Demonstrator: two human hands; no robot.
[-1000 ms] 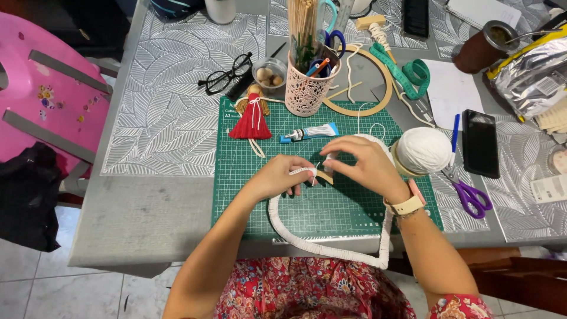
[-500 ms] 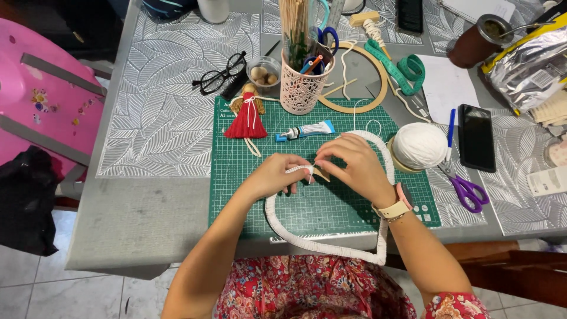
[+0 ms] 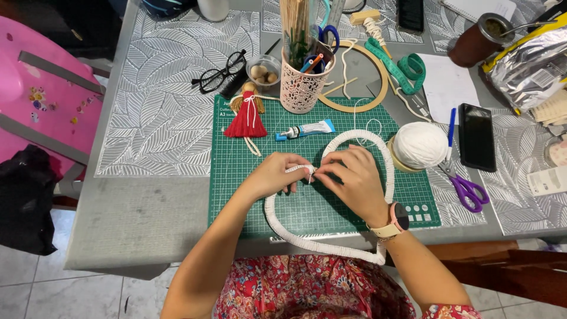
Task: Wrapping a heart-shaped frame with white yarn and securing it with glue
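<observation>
A heart-shaped frame wrapped in white cord (image 3: 307, 242) lies on a green cutting mat (image 3: 236, 177), its point hanging over the table's near edge. My left hand (image 3: 274, 176) pinches the frame's inner dip. My right hand (image 3: 353, 182), a watch on its wrist, pinches the white cord at the same spot, fingertips touching the left hand's. A ball of white cord (image 3: 420, 145) sits just right of the frame. A glue tube (image 3: 304, 130) lies on the mat above my hands.
A red tassel doll (image 3: 247, 118) lies at the mat's upper left. Behind it stand a lattice pen cup (image 3: 300, 88), a small bowl of beads (image 3: 263, 71), eyeglasses (image 3: 221, 72) and a wooden hoop (image 3: 357, 77). At right lie purple scissors (image 3: 469, 192), a black phone (image 3: 477, 136) and a foil bag (image 3: 528, 65). A pink chair (image 3: 35, 100) stands at left.
Both hands stay pinched together at the frame's dip; the fingers shift only slightly. The view has drifted a little, with no object moved.
</observation>
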